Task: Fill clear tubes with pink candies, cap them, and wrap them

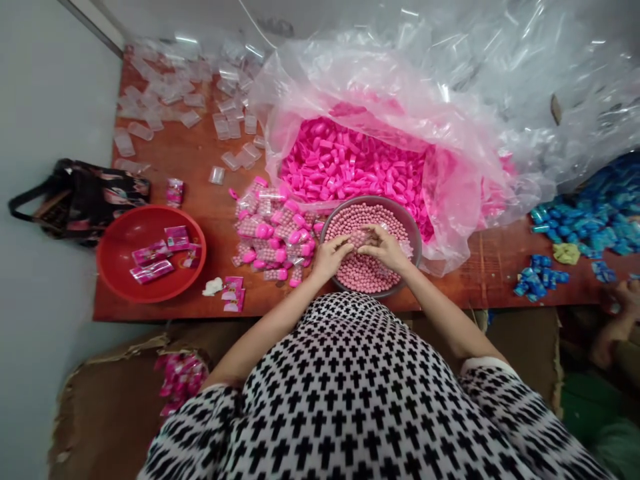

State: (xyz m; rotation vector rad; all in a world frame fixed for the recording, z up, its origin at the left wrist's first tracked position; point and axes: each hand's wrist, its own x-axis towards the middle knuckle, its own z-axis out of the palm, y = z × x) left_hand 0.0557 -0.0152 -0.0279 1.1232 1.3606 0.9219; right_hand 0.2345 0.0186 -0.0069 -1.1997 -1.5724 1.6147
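Note:
Over a grey bowl [419, 241] of small pink balls [363, 275], my two hands meet at the middle. My left hand [331, 257] has its thumb and fingers closed at the left end of a small clear plastic container [359, 238], which seems to have pink balls in it. From the other side, my right hand [384, 249] grips the same container with curled fingers. Some of it is hidden by my fingertips. Just left of the bowl lies a pile of filled clear containers with bright pink caps [273, 230].
Behind the bowl, a large clear bag [445, 120] holds loose pink caps [350, 160]. Empty clear containers [150, 93] lie back left. A red bowl [113, 267] with pink packets stands left, near a black bag [95, 193]. Blue wrapped pieces [537, 277] and another person's hand [625, 303] are right.

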